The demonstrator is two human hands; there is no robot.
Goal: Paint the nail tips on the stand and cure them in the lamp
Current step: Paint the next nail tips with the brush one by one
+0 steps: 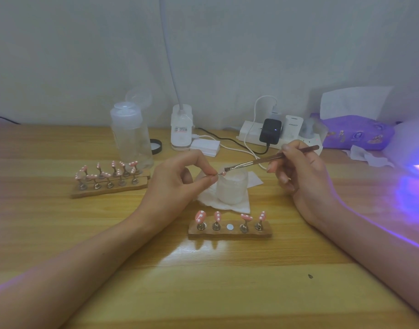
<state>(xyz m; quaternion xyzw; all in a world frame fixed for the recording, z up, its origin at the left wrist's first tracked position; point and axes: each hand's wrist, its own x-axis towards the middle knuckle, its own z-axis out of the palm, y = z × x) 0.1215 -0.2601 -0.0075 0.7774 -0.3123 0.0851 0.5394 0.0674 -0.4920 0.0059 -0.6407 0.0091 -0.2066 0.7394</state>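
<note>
My left hand (180, 179) pinches the small metal holder of a pink nail tip (223, 173) and keeps it raised over a frosted white jar (232, 188). My right hand (296, 167) grips a thin brush (270, 159) whose bristles touch that nail tip. In front of me lies a wooden stand (229, 232) bearing several pink, white-dotted nail tips, with its middle magnet spot bare. Two more wooden stands (108, 186) full of pink tips sit at the left. The curing lamp (410, 148) glows violet at the right edge.
The jar stands on a white tissue (227, 203). At the back are a clear pump bottle (131, 136), a desk lamp base (181, 129), cotton pads (204, 146), a black lid (156, 146), a power strip with chargers (275, 132) and a purple tissue pack (355, 131).
</note>
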